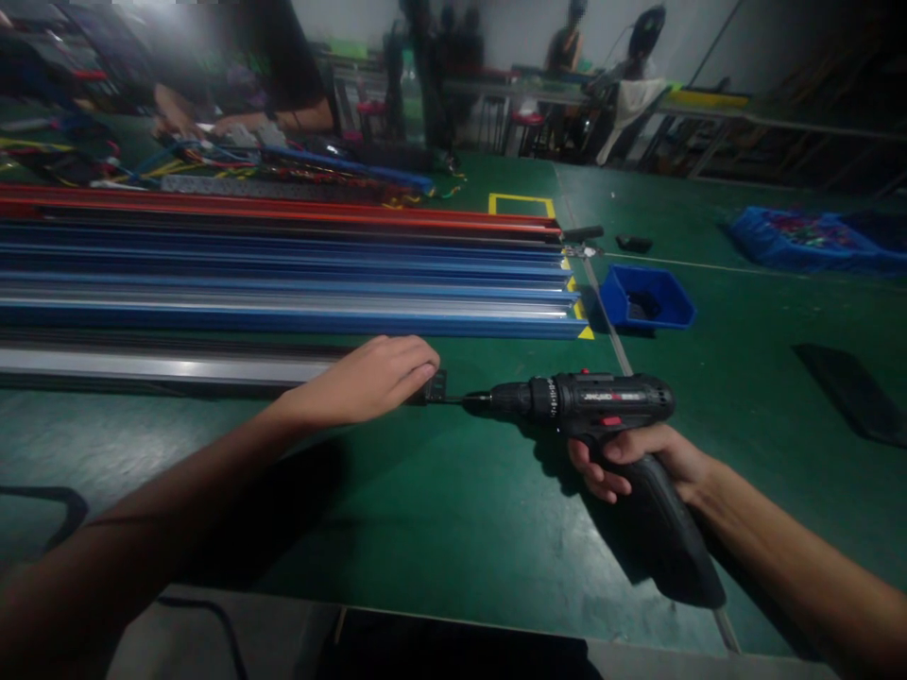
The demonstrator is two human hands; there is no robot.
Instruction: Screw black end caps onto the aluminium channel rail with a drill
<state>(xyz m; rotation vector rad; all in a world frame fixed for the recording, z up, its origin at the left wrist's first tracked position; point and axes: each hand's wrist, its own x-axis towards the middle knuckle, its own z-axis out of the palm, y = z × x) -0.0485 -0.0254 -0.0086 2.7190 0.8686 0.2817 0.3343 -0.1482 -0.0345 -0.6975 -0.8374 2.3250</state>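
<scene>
My right hand (624, 458) is wrapped round the handle of a black cordless drill (609, 397), which points left. The drill's bit reaches a black end cap (436, 385) at the end of a long dark metal profile (177, 364). Over that same end lies my left hand (375, 378), its fingers curled down on the profile just left of the cap. Whether the bit tip sits in a screw is too small to tell.
Blue profiles (283, 316) and a red profile (283, 203) lie behind, lengthwise. A blue bin (648, 297) holds dark parts; blue trays (814, 241) stand farther right. A dark flat piece (850, 392) lies at right. Another person's arms (241, 118) are across the table.
</scene>
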